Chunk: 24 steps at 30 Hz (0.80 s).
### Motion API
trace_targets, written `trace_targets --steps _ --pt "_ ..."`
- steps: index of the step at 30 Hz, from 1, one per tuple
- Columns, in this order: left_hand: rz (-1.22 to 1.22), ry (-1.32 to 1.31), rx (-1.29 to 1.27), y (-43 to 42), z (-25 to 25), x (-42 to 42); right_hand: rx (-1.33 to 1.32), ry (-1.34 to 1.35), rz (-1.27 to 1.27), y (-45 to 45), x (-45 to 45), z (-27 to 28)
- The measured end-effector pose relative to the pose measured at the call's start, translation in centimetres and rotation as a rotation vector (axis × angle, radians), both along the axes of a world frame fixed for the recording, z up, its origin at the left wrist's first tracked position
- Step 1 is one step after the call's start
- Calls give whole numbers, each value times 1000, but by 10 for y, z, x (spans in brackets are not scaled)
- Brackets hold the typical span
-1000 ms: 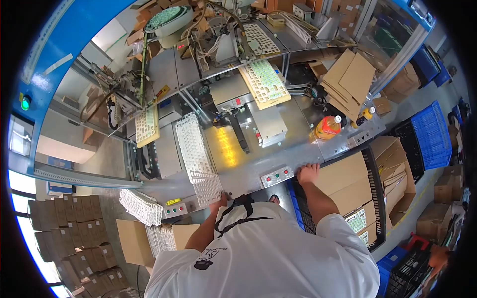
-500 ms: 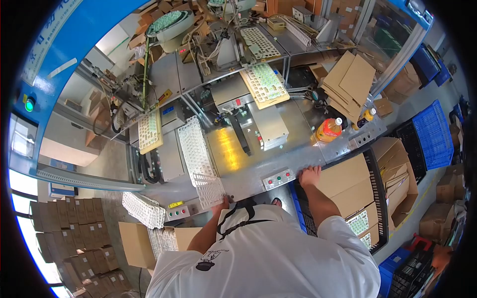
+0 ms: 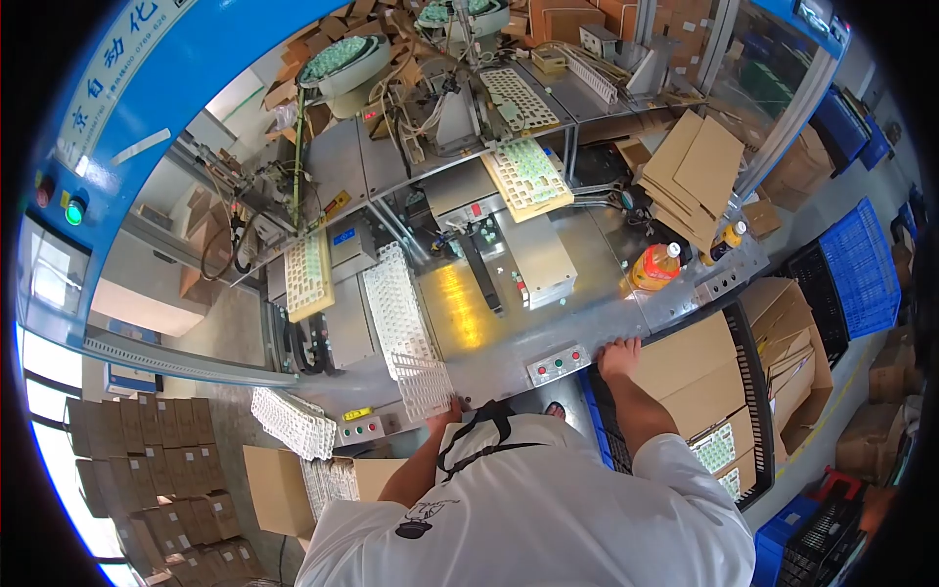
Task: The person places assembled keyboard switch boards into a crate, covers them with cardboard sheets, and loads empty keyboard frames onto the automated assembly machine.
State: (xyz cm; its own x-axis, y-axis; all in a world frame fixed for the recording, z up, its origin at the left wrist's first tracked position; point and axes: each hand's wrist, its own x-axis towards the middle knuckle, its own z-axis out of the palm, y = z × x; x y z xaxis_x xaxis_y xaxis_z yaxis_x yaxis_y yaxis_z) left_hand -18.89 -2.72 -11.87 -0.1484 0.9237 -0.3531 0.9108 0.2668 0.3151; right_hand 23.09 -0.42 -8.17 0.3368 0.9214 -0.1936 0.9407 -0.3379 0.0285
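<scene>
My left hand (image 3: 448,411) is at the front edge of the metal bench (image 3: 499,360), beside the lower end of a stack of white perforated keyboard frames (image 3: 396,313); its fingers are mostly hidden. My right hand (image 3: 618,358) rests on the bench's front edge with its fingers laid over it, holding nothing. Between my hands is a small panel with red and green buttons (image 3: 558,365). Farther back, a frame with pale green pieces (image 3: 528,176) lies on a cream fixture. A similar fixture (image 3: 309,274) stands at the left.
An orange bottle (image 3: 655,268) and a smaller bottle (image 3: 724,243) stand at the right, near stacked cardboard sheets (image 3: 690,176). A black crate (image 3: 748,391) holds cardboard and keyboard plates. White frames (image 3: 293,421) and an open box (image 3: 274,484) are at the lower left.
The view has shifted, so the bench and machines appear slightly lower and farther right. Both hands stay at the bench edge, and the frames lie as before.
</scene>
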Motion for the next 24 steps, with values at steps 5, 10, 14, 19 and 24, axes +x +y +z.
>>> trace_targets --steps 5,10,14,19,24 --pt "-16 26 -39 3 -3 -2 -23 12 -10 1 -3 9" --pt "-14 -42 -174 7 10 2 -39 36 -8 2 -3 12" --pt "-23 44 -42 5 -16 -5 -36 32 6 2 -1 7" --pt "-5 36 -26 3 -7 0 -29 25 1 2 1 -1" --pt "-33 40 72 -2 -14 -1 -15 24 -5 2 0 1"
